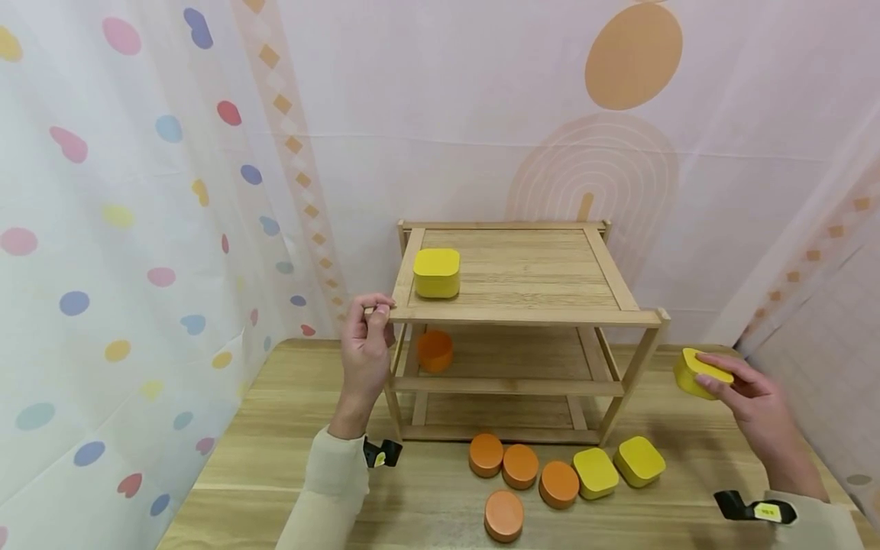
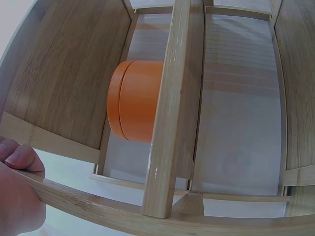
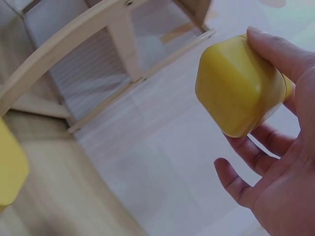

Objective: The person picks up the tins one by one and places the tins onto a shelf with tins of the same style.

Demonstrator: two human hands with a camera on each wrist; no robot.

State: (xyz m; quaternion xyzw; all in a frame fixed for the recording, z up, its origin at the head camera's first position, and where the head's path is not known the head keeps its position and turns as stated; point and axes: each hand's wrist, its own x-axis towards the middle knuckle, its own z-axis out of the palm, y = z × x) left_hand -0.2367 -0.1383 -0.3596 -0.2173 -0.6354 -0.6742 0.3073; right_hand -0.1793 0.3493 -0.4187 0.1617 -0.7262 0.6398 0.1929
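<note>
My right hand [image 1: 756, 405] pinches a yellow square tin [image 1: 700, 373] in the air, right of the wooden shelf [image 1: 516, 315]. In the right wrist view the thumb and fingers hold that yellow tin [image 3: 236, 88] by its sides. With curled fingers, my left hand [image 1: 367, 344] grips the front left corner of the shelf's top tier. Another yellow tin [image 1: 437, 273] stands on the top tier near that hand. An orange round tin [image 1: 435, 351] sits one tier below, at the left; the left wrist view shows this orange tin [image 2: 135, 101] partly behind a wooden bar.
On the table [image 1: 275, 428], in front of the shelf, lie several orange round tins [image 1: 520, 467] and two yellow square tins, one at the right [image 1: 640, 461]. A patterned curtain [image 1: 447, 114] hangs behind and to the left. The shelf's lowest tier [image 1: 498, 412] is close to the table.
</note>
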